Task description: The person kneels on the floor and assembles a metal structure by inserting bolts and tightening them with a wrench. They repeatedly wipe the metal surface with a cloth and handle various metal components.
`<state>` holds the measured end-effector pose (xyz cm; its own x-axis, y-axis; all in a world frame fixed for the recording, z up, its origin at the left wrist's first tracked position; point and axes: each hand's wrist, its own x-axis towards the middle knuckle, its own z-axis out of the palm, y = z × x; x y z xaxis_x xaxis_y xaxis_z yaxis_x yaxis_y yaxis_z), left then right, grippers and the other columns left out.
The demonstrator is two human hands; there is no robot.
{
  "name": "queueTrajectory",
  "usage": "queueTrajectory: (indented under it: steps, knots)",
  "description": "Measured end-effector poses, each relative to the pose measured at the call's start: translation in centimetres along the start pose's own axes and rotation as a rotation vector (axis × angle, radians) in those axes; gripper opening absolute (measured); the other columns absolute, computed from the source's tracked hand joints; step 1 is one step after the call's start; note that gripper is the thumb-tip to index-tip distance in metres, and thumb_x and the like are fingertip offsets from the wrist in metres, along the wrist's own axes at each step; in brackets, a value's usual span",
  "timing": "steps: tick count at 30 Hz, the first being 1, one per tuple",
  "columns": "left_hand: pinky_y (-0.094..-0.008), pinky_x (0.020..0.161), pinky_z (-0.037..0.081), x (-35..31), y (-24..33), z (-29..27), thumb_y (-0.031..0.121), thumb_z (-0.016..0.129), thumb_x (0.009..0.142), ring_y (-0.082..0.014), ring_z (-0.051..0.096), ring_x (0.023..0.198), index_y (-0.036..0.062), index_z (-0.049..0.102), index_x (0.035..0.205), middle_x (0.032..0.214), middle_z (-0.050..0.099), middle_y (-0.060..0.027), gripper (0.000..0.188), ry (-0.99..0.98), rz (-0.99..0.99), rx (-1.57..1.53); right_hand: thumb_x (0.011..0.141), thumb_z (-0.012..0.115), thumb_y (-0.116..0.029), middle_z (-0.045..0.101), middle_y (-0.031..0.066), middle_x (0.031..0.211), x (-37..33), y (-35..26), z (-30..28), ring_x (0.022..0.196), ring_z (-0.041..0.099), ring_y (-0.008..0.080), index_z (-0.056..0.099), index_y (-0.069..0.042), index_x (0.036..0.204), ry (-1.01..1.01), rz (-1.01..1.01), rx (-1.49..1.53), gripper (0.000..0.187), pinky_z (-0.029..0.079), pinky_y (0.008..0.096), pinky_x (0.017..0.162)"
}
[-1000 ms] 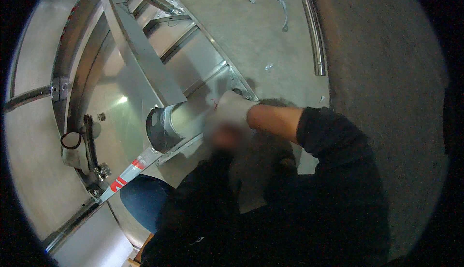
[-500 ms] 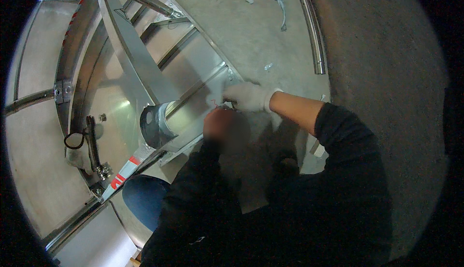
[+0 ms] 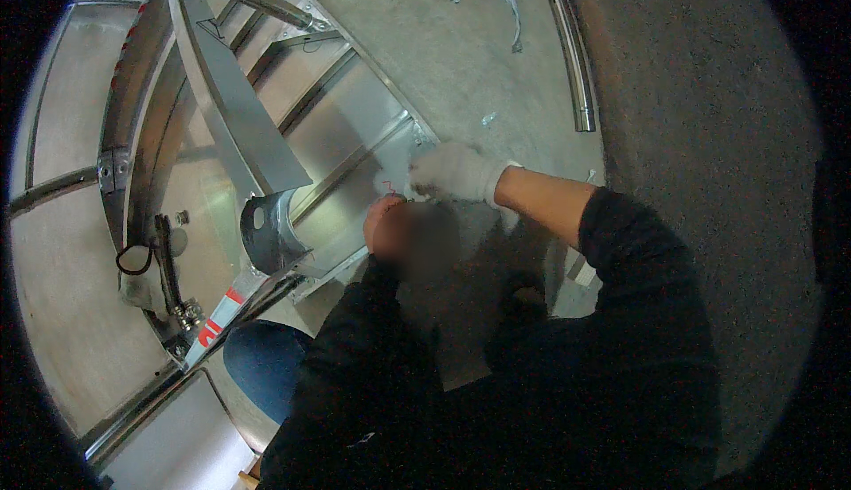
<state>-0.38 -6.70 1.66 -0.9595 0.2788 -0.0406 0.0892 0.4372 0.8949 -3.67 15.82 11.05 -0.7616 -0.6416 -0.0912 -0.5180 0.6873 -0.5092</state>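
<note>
My left hand, bare, is closed with curled fingers at the near edge of a ribbed metal panel; a grey blur covers part of it. Close against it is my right hand, in a white glove, slightly smeared, its fingers bent toward the left one. Whatever lies between the fingers is too small or hidden to make out. A red squiggle is marked on the panel just beyond them. Left of my hands stands a curved grey metal piece with an oval hole, at the lower end of a long metal strip.
Inside the metal frame lie a dark bar-shaped tool, a black loop and a small metal nut-like part. A red-and-white taped strip lies by my knee. A metal tube and scraps lie on the floor at right.
The curved metal piece and the lower end of the long strip have shifted a little to the left. My hands stay close together, the right one moving slightly.
</note>
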Motion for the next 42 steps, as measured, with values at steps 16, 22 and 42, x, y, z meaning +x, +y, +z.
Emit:
queueTrajectory:
  steps: [16,22,42]
  knots:
    - [-0.0329,0.069,0.048,1.1,3.2,0.5,0.008,0.068,0.072,-0.0244,0.059,0.077,0.0075,0.061,0.085,0.085,0.06,-0.0084,0.014,0.013,0.215,0.417,0.079,0.054,-0.031,0.063,0.0183,0.094,-0.1,-1.0,1.1,0.092,0.059,0.036,0.06,-0.004,0.093,-0.021,0.471,0.431,0.031,0.047,0.0451,0.078]
    - [-0.0265,0.066,0.044,1.3,-0.7,0.8,0.007,0.067,0.075,-0.0114,0.051,0.069,0.0068,0.057,0.078,0.076,0.055,0.0007,0.01,0.008,0.065,0.062,0.078,0.055,-0.025,0.063,0.0157,0.093,-0.1,-2.6,-1.2,0.092,0.059,0.0344,0.061,-0.006,0.093,-0.145,0.465,0.312,0.025,0.047,0.0445,0.077]
    - [-0.0272,0.068,0.048,2.6,-3.4,-0.8,0.011,0.068,0.077,-0.0109,0.057,0.07,0.001,0.063,0.092,0.08,0.063,-0.0029,0.018,-0.296,-0.271,-0.257,0.076,0.053,-0.008,0.062,0.0192,0.089,1.0,-2.6,1.1,0.09,0.058,0.038,0.058,-0.004,0.092,-0.028,0.298,0.359,0.017,0.046,0.0445,0.076]
